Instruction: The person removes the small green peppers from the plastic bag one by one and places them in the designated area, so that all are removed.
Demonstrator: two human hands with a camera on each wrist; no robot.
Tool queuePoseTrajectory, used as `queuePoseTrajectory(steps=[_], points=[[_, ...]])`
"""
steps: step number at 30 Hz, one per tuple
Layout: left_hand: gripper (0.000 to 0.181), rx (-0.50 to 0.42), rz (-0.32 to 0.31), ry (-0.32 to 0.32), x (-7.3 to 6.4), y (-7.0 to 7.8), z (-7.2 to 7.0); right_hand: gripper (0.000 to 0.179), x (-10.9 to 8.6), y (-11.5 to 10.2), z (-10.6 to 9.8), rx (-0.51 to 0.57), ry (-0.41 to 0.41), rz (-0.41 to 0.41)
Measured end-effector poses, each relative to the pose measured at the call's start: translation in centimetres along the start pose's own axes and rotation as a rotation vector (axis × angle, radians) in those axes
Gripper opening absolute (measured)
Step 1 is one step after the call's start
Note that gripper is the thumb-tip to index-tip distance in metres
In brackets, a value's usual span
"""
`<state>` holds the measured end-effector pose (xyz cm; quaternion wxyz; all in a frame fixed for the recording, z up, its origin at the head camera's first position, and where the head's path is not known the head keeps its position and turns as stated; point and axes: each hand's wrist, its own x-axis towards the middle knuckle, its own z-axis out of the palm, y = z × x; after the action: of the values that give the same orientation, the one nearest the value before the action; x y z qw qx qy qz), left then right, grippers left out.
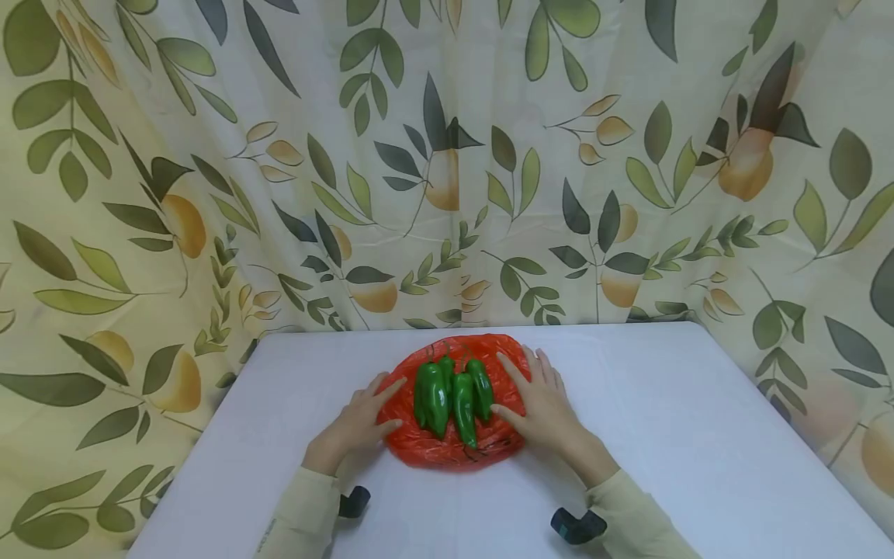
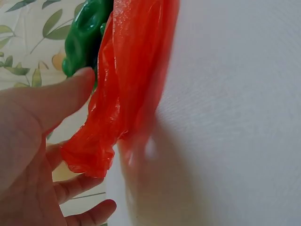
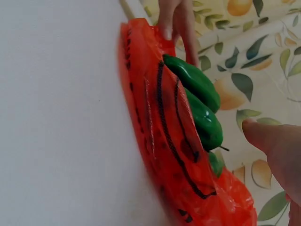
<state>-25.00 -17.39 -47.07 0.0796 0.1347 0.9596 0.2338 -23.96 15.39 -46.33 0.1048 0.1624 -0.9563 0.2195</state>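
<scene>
Several green peppers (image 1: 463,400) lie in a group on a crumpled red plastic bag (image 1: 412,446), which has black marks on its side in the right wrist view. My left hand (image 1: 358,423) is at the bag's left edge, fingers spread. In the left wrist view, a fold of red plastic (image 2: 106,127) hangs between the thumb and the other fingers, with no firm pinch showing. At the bag's right edge is my right hand (image 1: 548,407), its fingers extended and spread. The right wrist view shows only its thumb (image 3: 268,136) clearly, apart from the peppers.
The bag lies on a white-covered table (image 1: 698,466). Behind and beside it hangs a curtain (image 1: 475,178) printed with leaves and fruit. Dark devices (image 1: 578,526) are worn at both wrists, below the light sleeves (image 1: 300,512).
</scene>
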Motion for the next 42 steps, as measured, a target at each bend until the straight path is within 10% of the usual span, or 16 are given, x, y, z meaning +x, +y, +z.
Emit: queuePoseTrajectory(steps=[28, 42], points=[[0.07, -0.013, -0.051, -0.093, 0.0, -0.5, 0.4, 0.064, -0.7, -0.3, 3.1, 0.206, -0.123, -0.025], [0.068, -0.054, -0.068, -0.1, -0.1, -1.0, 0.5, 0.067, -0.6, -0.1, 3.8, 0.144, -0.204, -0.021]])
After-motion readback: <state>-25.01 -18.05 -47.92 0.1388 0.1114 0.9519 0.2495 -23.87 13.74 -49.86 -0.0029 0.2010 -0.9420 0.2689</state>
